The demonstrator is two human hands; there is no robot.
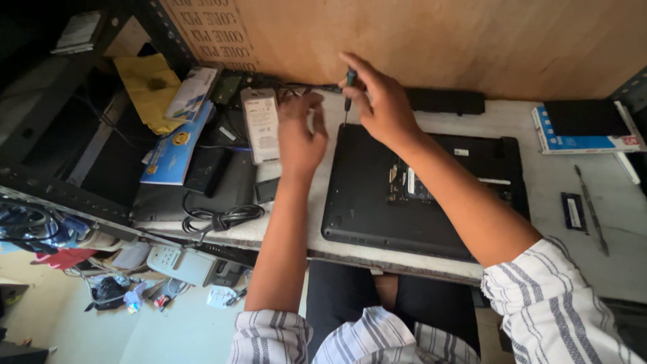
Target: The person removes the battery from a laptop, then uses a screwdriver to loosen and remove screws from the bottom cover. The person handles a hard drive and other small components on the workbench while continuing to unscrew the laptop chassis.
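Head view. A black laptop (pixel 404 195) lies bottom-up on the white table (pixel 633 249), one hatch open. The right hand (pixel 381 101) grips a small screwdriver (pixel 348 91) upright, its tip at the laptop's far-left corner. The left hand (pixel 300 131) hovers beside it, fingers loosely curled, holding nothing. For a clean turn, the blade likely should stay vertical and seated, with the free hand steadying the case.
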